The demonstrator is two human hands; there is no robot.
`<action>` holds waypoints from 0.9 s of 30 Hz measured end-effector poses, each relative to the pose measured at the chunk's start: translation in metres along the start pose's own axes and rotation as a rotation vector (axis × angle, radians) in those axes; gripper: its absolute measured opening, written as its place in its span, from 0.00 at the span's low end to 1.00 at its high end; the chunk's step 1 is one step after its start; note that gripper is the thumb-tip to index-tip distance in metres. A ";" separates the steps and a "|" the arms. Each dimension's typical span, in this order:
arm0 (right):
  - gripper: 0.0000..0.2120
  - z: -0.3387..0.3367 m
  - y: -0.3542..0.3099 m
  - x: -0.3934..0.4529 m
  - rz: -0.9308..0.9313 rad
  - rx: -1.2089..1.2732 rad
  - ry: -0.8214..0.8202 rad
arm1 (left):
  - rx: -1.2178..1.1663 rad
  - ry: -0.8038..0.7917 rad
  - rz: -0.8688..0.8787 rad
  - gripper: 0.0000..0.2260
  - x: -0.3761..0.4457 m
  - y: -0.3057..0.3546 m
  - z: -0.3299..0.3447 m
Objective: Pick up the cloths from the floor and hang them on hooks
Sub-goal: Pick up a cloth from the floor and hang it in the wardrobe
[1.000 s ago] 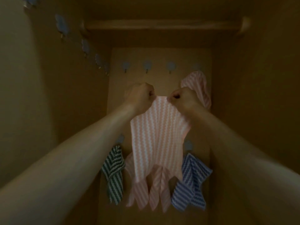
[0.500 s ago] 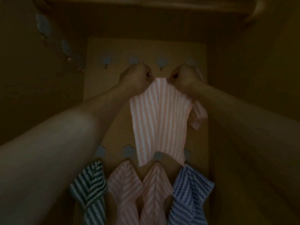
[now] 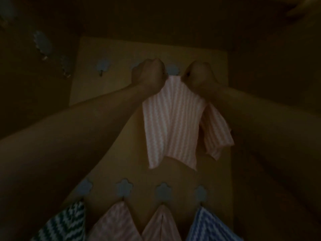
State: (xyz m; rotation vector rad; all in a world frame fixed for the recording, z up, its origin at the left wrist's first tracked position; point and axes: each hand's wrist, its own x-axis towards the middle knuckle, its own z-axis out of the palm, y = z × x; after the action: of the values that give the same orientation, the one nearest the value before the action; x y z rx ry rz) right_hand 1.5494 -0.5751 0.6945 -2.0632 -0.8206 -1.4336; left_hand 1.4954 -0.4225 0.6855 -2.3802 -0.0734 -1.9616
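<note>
Both hands, left hand [image 3: 149, 73] and right hand [image 3: 199, 75], grip the pink cloth's [image 3: 172, 122] top edge at the far hook [image 3: 172, 70]; hanging is underway, and next calls for looping it on.

A very dim, brownish light is cast over the whole scene, and detail is lost in the shadows. A paler tan panel [image 3: 173, 54] is set straight ahead between darker side walls, the left wall [image 3: 26, 84] and the right wall [image 3: 278, 75] being seen at steep angles. A shadowed ledge [image 3: 298, 9] is glimpsed at the upper right corner.
</note>
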 end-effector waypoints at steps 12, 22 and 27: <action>0.12 0.033 0.004 0.045 0.074 -0.118 0.107 | 0.112 0.089 -0.033 0.11 0.043 -0.005 0.034; 0.07 0.038 -0.006 0.005 0.034 -0.158 0.088 | 0.030 -0.022 -0.056 0.06 0.005 -0.007 0.033; 0.10 0.024 -0.010 -0.022 0.043 -0.151 0.062 | -0.161 -0.151 -0.017 0.08 -0.020 -0.009 0.008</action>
State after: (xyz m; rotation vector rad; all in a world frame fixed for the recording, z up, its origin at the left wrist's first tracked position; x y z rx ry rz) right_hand 1.5515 -0.5560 0.6662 -2.1211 -0.6570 -1.5698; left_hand 1.4989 -0.4130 0.6644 -2.6339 0.0602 -1.8573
